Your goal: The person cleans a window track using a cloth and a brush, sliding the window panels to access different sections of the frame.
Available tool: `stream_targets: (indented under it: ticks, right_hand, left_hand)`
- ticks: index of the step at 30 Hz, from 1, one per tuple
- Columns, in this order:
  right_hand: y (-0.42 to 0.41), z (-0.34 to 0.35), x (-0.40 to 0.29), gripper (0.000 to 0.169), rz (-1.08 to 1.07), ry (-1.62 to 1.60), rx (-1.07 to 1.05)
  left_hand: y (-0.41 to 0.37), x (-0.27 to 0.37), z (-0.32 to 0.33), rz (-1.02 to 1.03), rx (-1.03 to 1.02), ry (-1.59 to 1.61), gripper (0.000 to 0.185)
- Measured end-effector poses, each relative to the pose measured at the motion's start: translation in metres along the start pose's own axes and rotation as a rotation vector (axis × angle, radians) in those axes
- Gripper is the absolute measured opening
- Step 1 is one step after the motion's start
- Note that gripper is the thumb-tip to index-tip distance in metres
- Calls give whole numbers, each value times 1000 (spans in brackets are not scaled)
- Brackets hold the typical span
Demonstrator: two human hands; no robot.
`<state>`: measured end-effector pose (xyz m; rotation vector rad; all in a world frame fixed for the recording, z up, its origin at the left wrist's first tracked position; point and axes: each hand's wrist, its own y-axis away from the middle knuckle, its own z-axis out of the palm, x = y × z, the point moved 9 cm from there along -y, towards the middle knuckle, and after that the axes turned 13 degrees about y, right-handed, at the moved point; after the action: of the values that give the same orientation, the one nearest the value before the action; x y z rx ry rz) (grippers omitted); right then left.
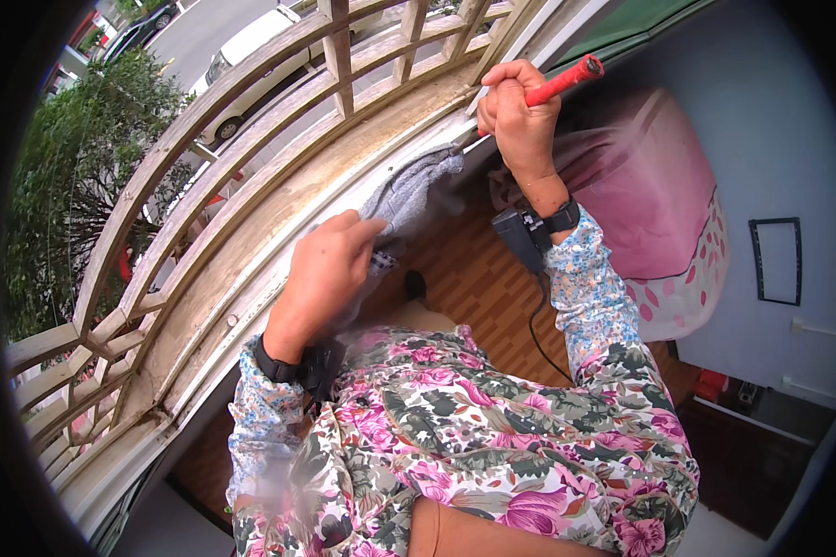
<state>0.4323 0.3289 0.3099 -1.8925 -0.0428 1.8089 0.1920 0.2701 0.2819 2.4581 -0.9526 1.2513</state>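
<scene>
My left hand (pixel 331 268) has its thumb and fingers closed on a grey terry cloth (pixel 414 184), which is draped over the inner edge of the white window sill (pixel 279 278). Higher up, my right hand (pixel 519 104) grips a tool with a red wrapped handle (pixel 568 80). The butt of that handle points up and to the right, away from the sill. Most of the tool's other end is hidden behind my fist, so its kind cannot be told. A black device (pixel 522 237) with a cable is strapped at my right wrist.
A weathered grille (pixel 251 90) curves along the window's outer side. Beyond it are a tree (pixel 90 153) and a parked white vehicle (pixel 251 63). Indoors, a pink cover (pixel 648 202) stands over wood-patterned flooring (pixel 453 278). A dark frame (pixel 777 261) is on the wall.
</scene>
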Motion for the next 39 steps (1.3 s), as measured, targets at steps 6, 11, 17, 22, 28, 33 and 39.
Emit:
stream_targets:
  ticks: [6,11,17,22,28,33,39]
  right_hand:
    - [67,24,19,13,101,-411,113]
    - [154,129,43,11,366,-662,15]
    - [150,133,-16,17,-3,-342,-316]
    - [116,60,7,15,59,-340,-88]
    - [58,3,14,13,-54,-187,66]
    - [48,-8,-1,13,-97,-417,334]
    - [74,-28,-28,15,-56,-378,370]
  left_hand:
    - [77,-54,-67,-272,59,77,18]
    - [208,-125,-141,-547,263,-134,20]
    - [187,-95,-142,-544,333,-63,19]
    - [97,-57,-105,-383,168,69,20]
    - [-17,-20,-57,-95,57,110,17]
    - [-34,-59,-79,-187,342,-42,20]
    - [-30,-75,-106,-271,598,-91,21]
